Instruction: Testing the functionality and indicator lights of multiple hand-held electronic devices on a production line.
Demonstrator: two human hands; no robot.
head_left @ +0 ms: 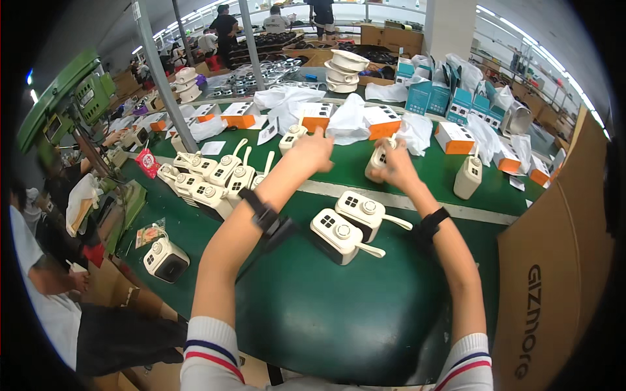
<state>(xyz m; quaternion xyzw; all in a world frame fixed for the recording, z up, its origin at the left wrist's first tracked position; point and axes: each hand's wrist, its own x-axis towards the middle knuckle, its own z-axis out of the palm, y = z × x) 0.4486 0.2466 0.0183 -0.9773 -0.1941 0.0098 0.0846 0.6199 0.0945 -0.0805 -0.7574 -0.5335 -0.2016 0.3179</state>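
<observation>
Over the belt [345, 168], our right hand [398, 166] is grasping a device [376, 163], likely stiff, smooth and light, best held around its body, while our left hand [315, 154] is hovering by another device [291, 139], its grip blurred beyond telling.

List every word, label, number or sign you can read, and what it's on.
Brown carton: large dark lettering, legible, but I won't copy it.
Orange-and-white boxes: print too small to read.
Teal boxes: print too small.
Red packet: white marking, too blurred.
Cream devices: no readable text.
</observation>
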